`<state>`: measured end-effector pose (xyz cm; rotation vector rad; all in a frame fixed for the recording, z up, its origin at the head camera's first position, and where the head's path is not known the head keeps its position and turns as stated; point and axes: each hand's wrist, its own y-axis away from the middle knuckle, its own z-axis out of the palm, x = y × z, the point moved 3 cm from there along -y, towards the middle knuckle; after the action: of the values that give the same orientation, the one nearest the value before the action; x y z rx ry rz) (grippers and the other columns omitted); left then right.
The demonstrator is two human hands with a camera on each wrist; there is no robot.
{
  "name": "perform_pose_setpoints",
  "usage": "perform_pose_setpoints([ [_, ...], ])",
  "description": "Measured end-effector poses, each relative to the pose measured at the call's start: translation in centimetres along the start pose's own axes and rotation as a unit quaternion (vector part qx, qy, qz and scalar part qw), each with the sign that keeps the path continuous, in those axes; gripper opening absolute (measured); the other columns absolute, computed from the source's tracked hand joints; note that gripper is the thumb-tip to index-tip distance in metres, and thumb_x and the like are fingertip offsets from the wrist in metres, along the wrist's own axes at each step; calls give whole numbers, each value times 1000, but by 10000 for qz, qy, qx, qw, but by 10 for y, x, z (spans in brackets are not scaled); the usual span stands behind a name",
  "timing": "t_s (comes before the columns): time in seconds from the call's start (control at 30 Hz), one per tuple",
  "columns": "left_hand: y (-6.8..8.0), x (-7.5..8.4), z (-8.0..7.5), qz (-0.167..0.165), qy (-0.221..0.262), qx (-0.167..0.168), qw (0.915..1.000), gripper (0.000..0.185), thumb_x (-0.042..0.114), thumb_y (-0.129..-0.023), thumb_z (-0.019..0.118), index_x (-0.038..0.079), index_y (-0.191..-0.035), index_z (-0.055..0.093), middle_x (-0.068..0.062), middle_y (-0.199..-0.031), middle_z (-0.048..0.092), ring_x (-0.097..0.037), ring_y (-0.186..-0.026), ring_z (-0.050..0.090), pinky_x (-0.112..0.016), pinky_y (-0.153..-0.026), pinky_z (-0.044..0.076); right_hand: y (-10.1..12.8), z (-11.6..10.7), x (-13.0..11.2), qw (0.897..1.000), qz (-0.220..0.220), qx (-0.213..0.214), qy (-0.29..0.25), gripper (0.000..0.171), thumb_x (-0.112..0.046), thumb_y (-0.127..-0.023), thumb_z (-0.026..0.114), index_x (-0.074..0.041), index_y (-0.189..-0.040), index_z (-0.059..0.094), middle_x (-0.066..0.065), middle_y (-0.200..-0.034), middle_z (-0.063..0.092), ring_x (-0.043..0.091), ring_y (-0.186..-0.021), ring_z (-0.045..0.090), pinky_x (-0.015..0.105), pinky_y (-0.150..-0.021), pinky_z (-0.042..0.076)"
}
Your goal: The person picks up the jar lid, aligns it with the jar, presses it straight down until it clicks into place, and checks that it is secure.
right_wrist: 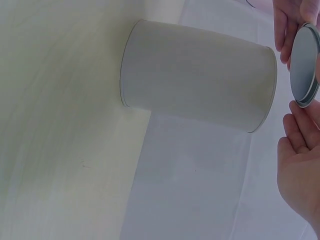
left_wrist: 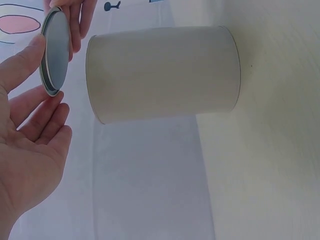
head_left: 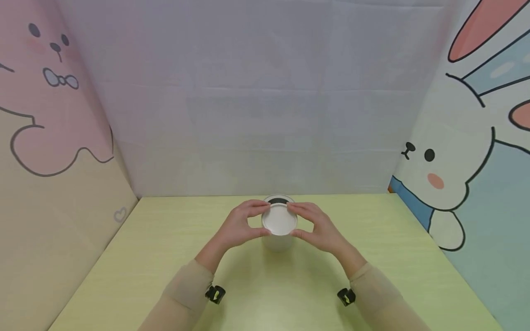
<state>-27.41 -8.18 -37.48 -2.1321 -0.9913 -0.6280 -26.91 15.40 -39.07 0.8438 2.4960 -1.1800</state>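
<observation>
A white cylindrical canister (left_wrist: 162, 75) stands upright on the table, its dark opening partly visible in the head view. Above its rim, both hands hold a round lid (head_left: 279, 219) with a pale top and a metallic grey underside (right_wrist: 303, 64). My left hand (head_left: 241, 224) grips the lid's left edge between thumb and fingers. On the opposite edge, my right hand (head_left: 319, 225) pinches it the same way. Both wrist views show a gap between lid and canister. The lid is tilted toward the head camera and covers the near part of the opening.
The canister stands toward the back of a pale yellow-green table (head_left: 165, 239). A plain whitish cloth backdrop (head_left: 256, 101) rises behind it. Side panels carry a pink cartoon animal (head_left: 78, 115) at left and a white rabbit (head_left: 451, 151) at right. Small black devices sit at both wrists.
</observation>
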Motion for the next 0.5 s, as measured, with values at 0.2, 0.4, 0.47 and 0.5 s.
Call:
perform_pose_setpoints([
  [0.2, -12, -1, -3, -41, -164, 5, 9999, 62, 19, -77, 87, 2, -132, 63, -10, -136, 58, -31, -128, 50, -50, -104, 43, -11, -4, 6, 9999, 55, -114, -50, 65, -5, -75, 84, 3, -134, 58, 15, -138, 57, 36, -124, 51, 56, -100, 42],
  [0.4, -24, -5, -5, -246, -253, -43, 9994, 61, 19, -78, 86, 2, -132, 63, -9, -135, 58, -31, -128, 51, -50, -103, 44, -19, -6, 13, 9990, 297, -331, 9, 63, -6, -79, 82, 4, -136, 57, 18, -139, 55, 39, -126, 48, 59, -103, 39],
  [0.47, -27, -6, -6, -304, -279, -69, 9991, 61, 18, -78, 87, 2, -132, 63, -9, -135, 58, -31, -128, 50, -50, -104, 43, -22, -7, 15, 9986, 367, -382, 8, 63, -6, -79, 81, 3, -136, 56, 18, -140, 55, 39, -127, 48, 59, -104, 38],
  [0.5, -29, -7, -6, -319, -303, -77, 9990, 61, 18, -78, 86, 2, -132, 63, -9, -135, 58, -30, -128, 50, -50, -104, 43, -23, -7, 16, 9984, 393, -403, -4, 63, -6, -80, 81, 3, -137, 56, 18, -140, 54, 39, -128, 47, 59, -105, 37],
])
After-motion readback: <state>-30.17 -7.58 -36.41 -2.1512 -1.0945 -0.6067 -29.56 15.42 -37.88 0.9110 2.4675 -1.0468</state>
